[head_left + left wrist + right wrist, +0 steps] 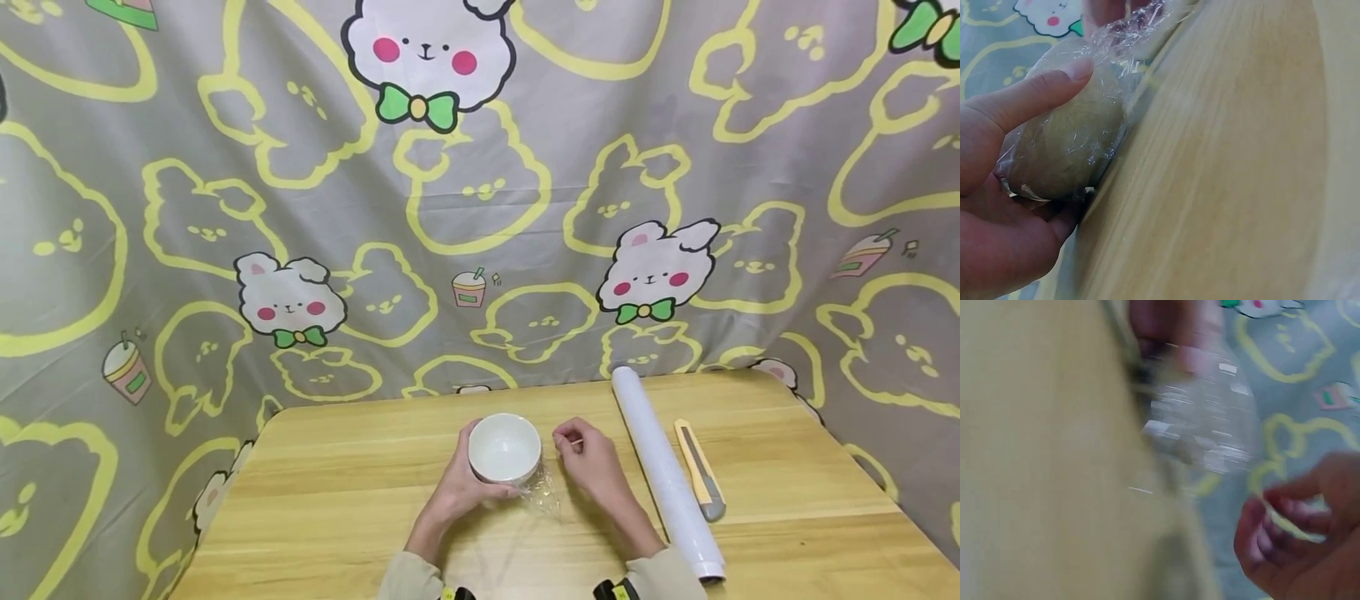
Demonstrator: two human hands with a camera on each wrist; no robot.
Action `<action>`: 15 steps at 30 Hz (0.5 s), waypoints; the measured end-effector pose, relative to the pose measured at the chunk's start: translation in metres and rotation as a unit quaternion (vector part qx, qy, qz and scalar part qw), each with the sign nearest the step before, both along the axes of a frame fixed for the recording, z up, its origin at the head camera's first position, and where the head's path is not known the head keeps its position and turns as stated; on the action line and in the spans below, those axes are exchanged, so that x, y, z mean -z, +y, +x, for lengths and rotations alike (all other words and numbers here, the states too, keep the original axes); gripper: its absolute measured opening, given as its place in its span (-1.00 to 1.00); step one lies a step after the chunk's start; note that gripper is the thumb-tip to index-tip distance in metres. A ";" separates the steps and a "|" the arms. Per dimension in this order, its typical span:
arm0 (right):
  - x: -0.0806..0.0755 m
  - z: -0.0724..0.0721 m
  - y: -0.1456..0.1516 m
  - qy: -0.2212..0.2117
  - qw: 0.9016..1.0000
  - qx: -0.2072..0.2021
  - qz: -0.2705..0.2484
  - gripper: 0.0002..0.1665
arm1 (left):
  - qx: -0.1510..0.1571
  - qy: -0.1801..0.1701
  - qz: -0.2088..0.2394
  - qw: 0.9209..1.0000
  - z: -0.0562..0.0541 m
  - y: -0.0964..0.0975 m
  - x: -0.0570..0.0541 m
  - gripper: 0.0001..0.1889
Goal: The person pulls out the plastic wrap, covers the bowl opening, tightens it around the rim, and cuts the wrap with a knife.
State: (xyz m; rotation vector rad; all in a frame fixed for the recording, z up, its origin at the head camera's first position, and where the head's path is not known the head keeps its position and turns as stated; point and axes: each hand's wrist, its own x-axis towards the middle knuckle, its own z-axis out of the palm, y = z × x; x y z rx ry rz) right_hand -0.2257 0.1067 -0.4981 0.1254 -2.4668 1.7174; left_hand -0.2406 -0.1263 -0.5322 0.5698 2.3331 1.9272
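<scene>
My left hand (461,483) grips a white bowl (504,450), its thumb along the near side and its fingers around the left. The bowl's open mouth faces up toward the head view. Clear plastic wrap (543,493) clings to the bowl's outside and bunches loosely at its right. In the left wrist view the thumb presses the crinkled wrap against the bowl's side (1066,144). Just right of the bowl, my right hand (592,467) has curled fingers, thumb and forefinger meeting. They pinch a thin pale strip (1291,527), which crosses the inside of the hand.
A long roll of plastic wrap (663,467) lies on the wooden table (322,500), right of my right forearm. Beyond it is a yellow and grey box cutter (699,471). A grey curtain (525,275) with cartoon prints hangs behind the table and at both sides.
</scene>
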 end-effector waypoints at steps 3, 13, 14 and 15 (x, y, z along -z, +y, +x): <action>-0.014 0.005 0.011 -0.044 0.992 -0.112 -0.032 -0.80 | 0.003 0.000 0.004 1.000 0.000 0.001 -0.001 0.22; 0.011 0.006 0.000 -0.170 0.950 -0.243 -0.099 -0.78 | 0.006 0.010 0.000 1.000 0.002 0.000 -0.003 0.21; 0.010 0.006 0.000 -0.174 0.952 -0.230 -0.100 -0.77 | 0.006 0.009 0.003 1.000 0.002 0.001 -0.003 0.21; 0.008 0.007 0.001 -0.177 0.956 -0.212 -0.099 -0.76 | 0.005 0.009 0.005 1.000 0.002 0.001 -0.002 0.20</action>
